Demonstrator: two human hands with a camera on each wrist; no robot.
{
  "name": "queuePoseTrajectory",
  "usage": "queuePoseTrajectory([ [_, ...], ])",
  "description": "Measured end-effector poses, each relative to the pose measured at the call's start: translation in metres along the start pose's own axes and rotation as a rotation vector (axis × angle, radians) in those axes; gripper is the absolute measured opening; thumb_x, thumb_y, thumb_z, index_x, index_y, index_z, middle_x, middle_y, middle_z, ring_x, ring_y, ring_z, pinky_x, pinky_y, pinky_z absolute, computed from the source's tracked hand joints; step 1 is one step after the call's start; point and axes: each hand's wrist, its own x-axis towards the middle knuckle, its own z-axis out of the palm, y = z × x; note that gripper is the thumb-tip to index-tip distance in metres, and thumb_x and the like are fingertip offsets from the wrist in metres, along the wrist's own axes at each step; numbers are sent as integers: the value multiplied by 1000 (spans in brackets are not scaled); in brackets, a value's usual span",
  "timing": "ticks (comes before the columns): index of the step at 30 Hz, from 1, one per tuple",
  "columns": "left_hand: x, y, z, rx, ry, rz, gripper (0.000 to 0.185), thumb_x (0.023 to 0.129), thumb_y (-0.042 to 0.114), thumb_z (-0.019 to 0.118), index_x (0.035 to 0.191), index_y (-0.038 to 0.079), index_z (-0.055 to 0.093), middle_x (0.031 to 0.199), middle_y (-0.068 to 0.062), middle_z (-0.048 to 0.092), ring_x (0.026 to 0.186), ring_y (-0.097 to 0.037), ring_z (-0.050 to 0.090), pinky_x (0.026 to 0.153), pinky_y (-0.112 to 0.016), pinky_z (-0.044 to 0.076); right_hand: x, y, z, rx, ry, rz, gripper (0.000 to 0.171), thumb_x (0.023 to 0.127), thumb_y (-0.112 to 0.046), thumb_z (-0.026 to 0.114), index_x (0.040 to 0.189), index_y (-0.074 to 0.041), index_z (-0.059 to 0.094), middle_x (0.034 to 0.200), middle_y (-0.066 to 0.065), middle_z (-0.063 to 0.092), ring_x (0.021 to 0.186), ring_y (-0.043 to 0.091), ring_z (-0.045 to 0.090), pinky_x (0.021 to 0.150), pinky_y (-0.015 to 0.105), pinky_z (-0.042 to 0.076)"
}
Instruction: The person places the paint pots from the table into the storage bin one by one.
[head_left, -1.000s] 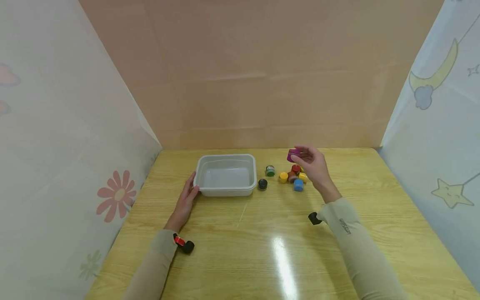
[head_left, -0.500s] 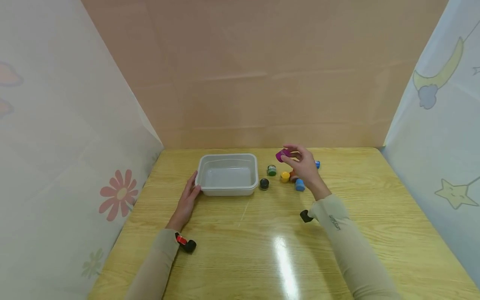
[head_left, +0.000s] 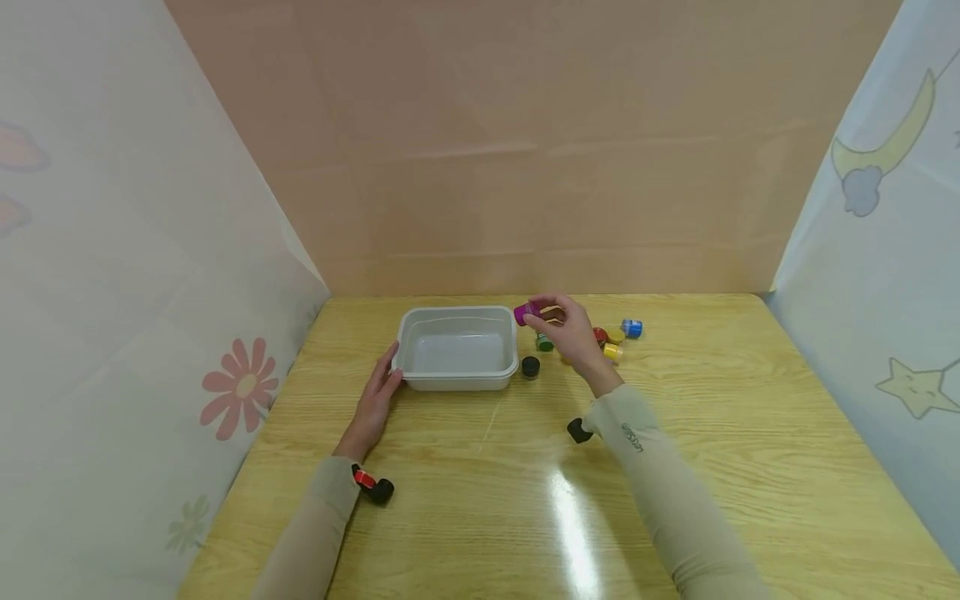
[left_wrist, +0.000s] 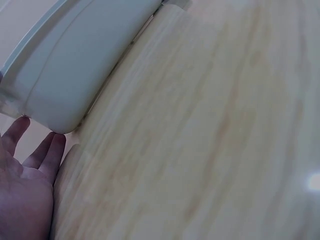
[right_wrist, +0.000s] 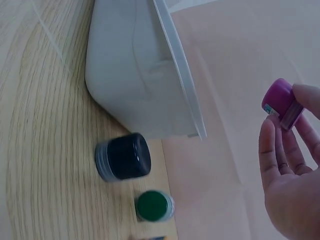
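One purple pot carried leftward, right hand now beside tub

open lane: bare table across the lower frame
obstacles: tub centre-left; 2 pots, black and green, just right

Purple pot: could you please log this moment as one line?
right hand pinches purple pot | beside tub rim | left hand touches tub

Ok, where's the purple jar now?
Head view: the purple jar is pinched in the right hand, in the air at the tub's right rim.
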Motion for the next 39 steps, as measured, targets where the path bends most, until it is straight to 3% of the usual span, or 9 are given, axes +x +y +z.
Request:
queuePoseTrajectory([
  [4, 1, 0, 0, -23, -6, 19, 53, 113, 34, 43, 163, 38, 28, 173, 9, 17, 159, -21, 18, 127, -51, 22, 4, -1, 13, 35, -16, 21, 45, 99, -18, 72, 138, 2, 58, 126, 13, 58, 95, 20, 65, 76, 21, 56],
  [9, 0, -1, -1, -27, -7, 36, 51, 113, 34, 42, 163, 34, 30, 171, 6, 22, 155, -23, 28, 125, -50, 27, 10, 0, 26, 58, -27, 29, 43, 98, -16, 73, 135, 1, 60, 125, 14, 58, 88, 15, 66, 88, 40, 60],
  [13, 0, -1, -1, -24, 3, 45, 51, 112, 37, 44, 162, 32, 32, 170, 5, 25, 151, -27, 38, 120, -38, 36, 15, -3, 37, 63, -37, 19, 40, 97, -16, 75, 132, 0, 62, 124, 15, 59, 86, 15, 67, 93, 50, 59],
  [17, 0, -3, -2, -38, 16, 73, 50, 111, 37, 47, 159, 28, 37, 168, 3, 27, 146, -31, 44, 110, -23, 42, 20, -8, 49, 56, -53, 18, 39, 97, -16, 75, 131, -2, 63, 124, 16, 61, 85, 16, 68, 91, 42, 60],
  [20, 0, -4, -1, -59, 20, 91, 49, 111, 35, 49, 158, 24, 39, 168, 0, 29, 143, -32, 47, 106, -18, 44, 23, -11, 59, 42, -65, 39, 40, 97, -16, 74, 132, -2, 62, 124, 16, 61, 86, 16, 69, 90, 35, 60],
  [25, 0, -5, -1, -80, 15, 101, 50, 110, 35, 51, 157, 22, 41, 168, 0, 29, 141, -29, 49, 105, -18, 45, 28, -10, 76, 48, -82, 71, 39, 97, -14, 74, 133, -2, 62, 124, 18, 63, 91, 20, 71, 96, 44, 58],
  [39, -3, -3, -3, -87, 18, 99, 50, 110, 34, 51, 157, 19, 41, 167, -2, 29, 140, -23, 51, 106, -17, 45, 41, -6, 123, 13, -108, 130, 37, 96, -15, 75, 130, -5, 63, 125, 17, 64, 98, 28, 73, 97, 47, 57],
])
